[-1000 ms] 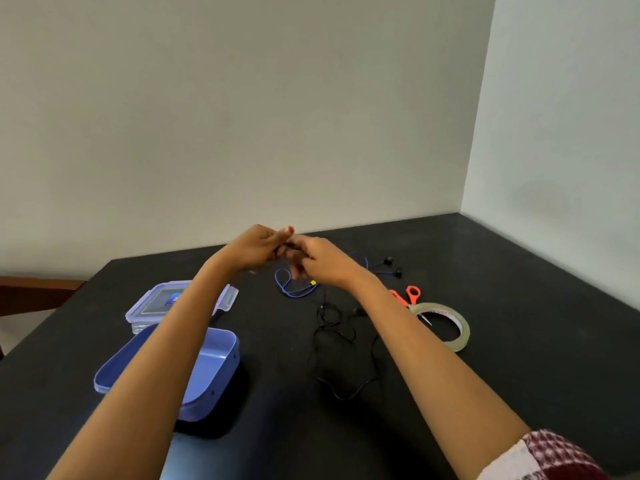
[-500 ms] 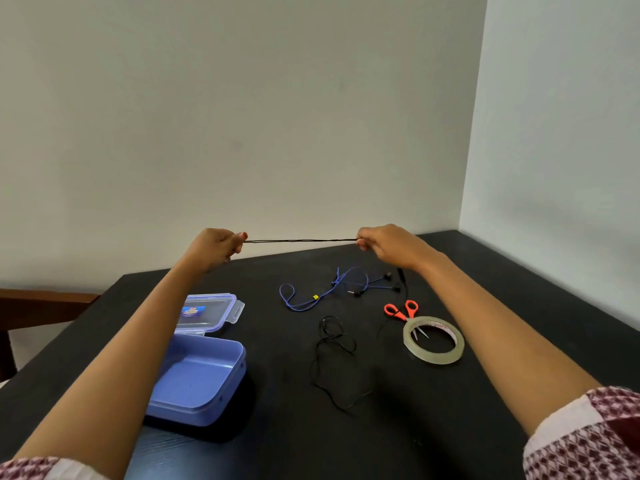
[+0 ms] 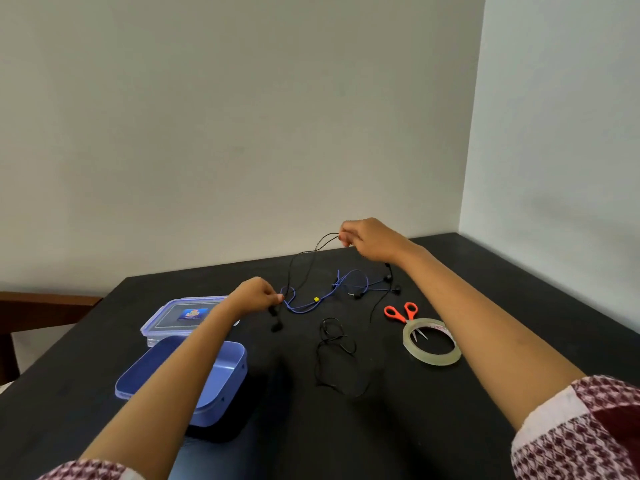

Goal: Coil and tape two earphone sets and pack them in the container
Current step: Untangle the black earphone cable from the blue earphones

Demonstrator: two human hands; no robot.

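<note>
Right now, from your head camera, your left hand [image 3: 256,296] and right hand [image 3: 372,239] both pinch the black earphone cord [image 3: 322,241].
Your right is raised, your left low by the table [image 3: 450,427]; the cord sags between them above the blue earphones [image 3: 316,299], the open container [image 3: 225,393] to their left.

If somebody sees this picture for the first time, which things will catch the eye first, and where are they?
Two raised hands draw the eye: the right hand and the lower left hand pinch a slack black earphone cable above the black table. At the right lie orange scissors and a clear tape roll; at the left an open blue container stands.
</note>
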